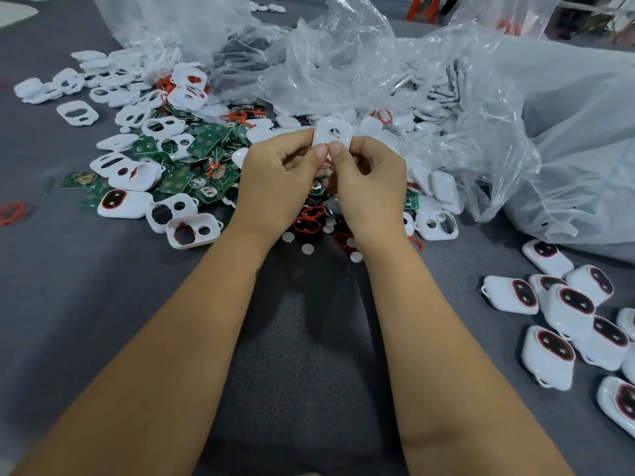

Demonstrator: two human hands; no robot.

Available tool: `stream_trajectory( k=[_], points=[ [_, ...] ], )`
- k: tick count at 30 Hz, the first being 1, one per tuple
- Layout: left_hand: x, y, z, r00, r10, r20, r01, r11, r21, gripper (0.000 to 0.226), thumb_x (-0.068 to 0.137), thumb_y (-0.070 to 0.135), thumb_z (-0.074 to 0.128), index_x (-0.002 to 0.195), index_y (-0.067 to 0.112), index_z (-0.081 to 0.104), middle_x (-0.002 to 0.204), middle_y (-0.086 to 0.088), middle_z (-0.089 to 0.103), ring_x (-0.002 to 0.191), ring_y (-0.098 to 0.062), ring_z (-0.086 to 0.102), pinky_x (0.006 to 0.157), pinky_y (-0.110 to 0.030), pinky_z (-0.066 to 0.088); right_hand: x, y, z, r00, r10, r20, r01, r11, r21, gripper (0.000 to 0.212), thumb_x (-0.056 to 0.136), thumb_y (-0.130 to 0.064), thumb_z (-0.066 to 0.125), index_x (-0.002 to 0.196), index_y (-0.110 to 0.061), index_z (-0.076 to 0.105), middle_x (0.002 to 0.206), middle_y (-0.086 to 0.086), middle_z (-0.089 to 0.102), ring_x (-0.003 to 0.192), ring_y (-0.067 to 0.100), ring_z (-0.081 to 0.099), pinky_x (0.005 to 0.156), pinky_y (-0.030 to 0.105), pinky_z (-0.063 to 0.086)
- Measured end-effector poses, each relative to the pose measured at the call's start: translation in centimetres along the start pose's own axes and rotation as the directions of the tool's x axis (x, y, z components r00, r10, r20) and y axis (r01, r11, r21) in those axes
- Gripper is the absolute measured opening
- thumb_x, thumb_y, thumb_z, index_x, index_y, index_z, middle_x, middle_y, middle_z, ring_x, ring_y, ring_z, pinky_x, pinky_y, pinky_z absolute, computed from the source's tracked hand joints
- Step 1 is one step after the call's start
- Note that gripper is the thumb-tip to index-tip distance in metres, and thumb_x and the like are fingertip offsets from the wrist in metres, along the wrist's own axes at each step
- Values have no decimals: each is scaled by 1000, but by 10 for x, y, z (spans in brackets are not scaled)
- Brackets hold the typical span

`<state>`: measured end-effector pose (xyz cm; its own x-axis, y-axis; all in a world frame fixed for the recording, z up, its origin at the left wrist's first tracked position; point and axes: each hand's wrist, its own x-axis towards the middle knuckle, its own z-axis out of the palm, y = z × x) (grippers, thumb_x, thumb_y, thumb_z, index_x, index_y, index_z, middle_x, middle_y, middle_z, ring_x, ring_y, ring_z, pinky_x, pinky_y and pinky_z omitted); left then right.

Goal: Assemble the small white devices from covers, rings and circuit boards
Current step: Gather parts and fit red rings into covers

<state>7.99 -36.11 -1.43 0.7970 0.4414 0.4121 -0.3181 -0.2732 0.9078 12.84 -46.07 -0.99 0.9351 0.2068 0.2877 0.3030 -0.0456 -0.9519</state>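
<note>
While loose white covers [78,113] with their two cut-out openings lie scattered across the far left of the grey table [68,276], a lone red ring [12,211] sits apart near the left edge. Just right of the covers, green circuit boards [178,180] are heaped together, some half buried under more white shells, and one cover with red showing inside [194,231] lies at the near edge of that heap. At the centre, the left hand [275,185] and the right hand [369,182] meet above the pile, both curled round a single white cover [332,134] held up between them. Its upper part, with a round opening, stands above the fingertips, while the two thumbs press side by side against its lower edge; a thin line of red shows just beneath the thumbs, though whether that is a ring being seated cannot be told. Under the hands lie more red rings [309,219], dark parts and small white discs [307,249]. Behind and to the right, crumpled clear plastic bags [498,108] spill further white pieces onto the table. At the near right, well apart from the hands, a cluster of assembled devices [570,304] rests with dark, red-rimmed oval windows facing up.
</note>
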Motion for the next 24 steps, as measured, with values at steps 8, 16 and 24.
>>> stream_trajectory(
  k=[8,16,24],
  points=[
    [2,-4,-4,988,-150,23,151,950,-275,20,95,2,58,100,16,70,89,1,77,87,-13,72,76,-19,54,5,-2,-8,988,97,123,-124,964,235,24,102,-13,47,100,-3,69,70,10,65,56,12,57,57,24,50],
    [3,-8,-5,990,-130,60,142,946,-292,22,93,-5,57,106,9,67,93,-3,74,93,-21,71,82,-22,54,5,-2,-8,996,46,80,-61,977,204,22,94,2,50,101,-6,70,83,7,71,71,15,65,70,26,57],
    [3,-8,-6,988,-144,61,156,937,-311,20,92,-5,59,101,11,67,90,4,74,92,-15,70,82,-21,53,4,-1,-6,1000,-8,21,5,990,144,20,90,-1,57,96,-16,70,93,5,73,87,26,69,82,39,58]
  ],
)
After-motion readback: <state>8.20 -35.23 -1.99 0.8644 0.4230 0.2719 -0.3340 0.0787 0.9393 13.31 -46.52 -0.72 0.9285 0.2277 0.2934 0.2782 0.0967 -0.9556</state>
